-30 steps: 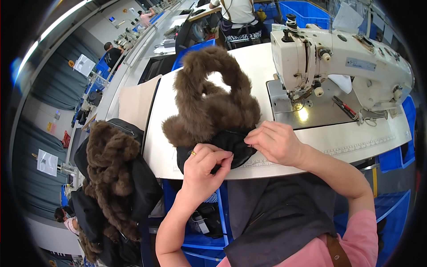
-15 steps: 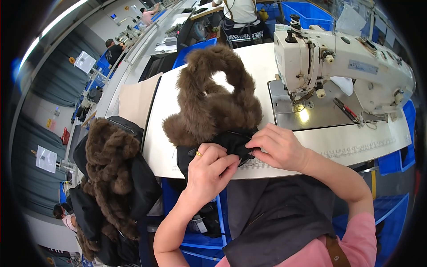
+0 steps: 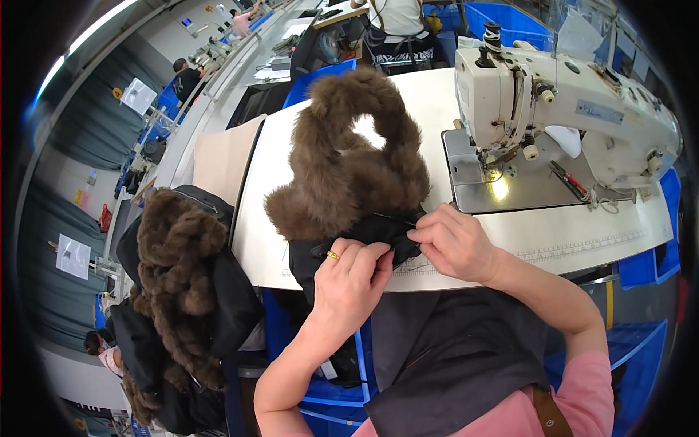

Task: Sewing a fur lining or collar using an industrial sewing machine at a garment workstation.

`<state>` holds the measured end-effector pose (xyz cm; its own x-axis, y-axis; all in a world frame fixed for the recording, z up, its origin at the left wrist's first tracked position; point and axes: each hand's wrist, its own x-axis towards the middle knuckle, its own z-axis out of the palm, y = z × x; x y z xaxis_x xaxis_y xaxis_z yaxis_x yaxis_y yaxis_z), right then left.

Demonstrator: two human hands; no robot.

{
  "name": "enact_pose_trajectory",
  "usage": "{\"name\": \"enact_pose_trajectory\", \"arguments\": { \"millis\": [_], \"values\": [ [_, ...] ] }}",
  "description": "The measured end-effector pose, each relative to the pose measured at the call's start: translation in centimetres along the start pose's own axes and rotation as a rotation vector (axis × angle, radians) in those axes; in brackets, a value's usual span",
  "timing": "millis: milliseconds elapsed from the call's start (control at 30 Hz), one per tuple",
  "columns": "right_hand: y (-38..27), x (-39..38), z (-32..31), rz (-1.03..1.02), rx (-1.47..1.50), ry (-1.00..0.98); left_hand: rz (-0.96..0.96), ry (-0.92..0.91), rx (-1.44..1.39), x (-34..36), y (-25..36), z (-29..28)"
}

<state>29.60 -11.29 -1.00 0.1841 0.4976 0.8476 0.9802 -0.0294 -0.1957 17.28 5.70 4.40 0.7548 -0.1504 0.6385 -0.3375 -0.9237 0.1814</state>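
On the white sewing table lies a black fabric piece attached beneath a loop of brown fur. My left hand pinches the black fabric near the table's front edge, fingers curled, a gold ring on one. My right hand, a little higher and to the right, grips that fabric's right part between thumb and fingers. The sewing machine stands at the right; red-handled snips rest on its metal plate.
A pile of black garments with brown fur sits at the left beside a beige board. Blue bins are below and around the table. Co-workers sit behind and farther left. A printed ruler runs along the front edge.
Both hands have shifted slightly, the right a little rightward, still on the black fabric. The left hand's fingers have changed their pinch. The fur loop is almost unmoved.
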Motion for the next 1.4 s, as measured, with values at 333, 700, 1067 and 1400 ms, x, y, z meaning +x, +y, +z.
{"name": "enact_pose_trajectory", "arguments": {
  "millis": [333,700,1067,1400],
  "values": [
    [0.0,0.3,0.3,0.092,0.054,0.006,0.008,0.001,0.102,0.2,0.4,0.2],
    [0.0,0.1,0.2,0.08,0.078,0.029,0.011,-0.079,0.061,0.7,-0.1,-0.4],
    [-0.1,0.1,0.4,0.082,0.077,0.029,0.013,-0.073,0.087,0.7,-0.1,-0.1],
    [-0.1,0.1,0.3,0.095,0.103,0.026,0.024,-0.117,0.084,1.1,-0.3,-0.1]
  ]
}}
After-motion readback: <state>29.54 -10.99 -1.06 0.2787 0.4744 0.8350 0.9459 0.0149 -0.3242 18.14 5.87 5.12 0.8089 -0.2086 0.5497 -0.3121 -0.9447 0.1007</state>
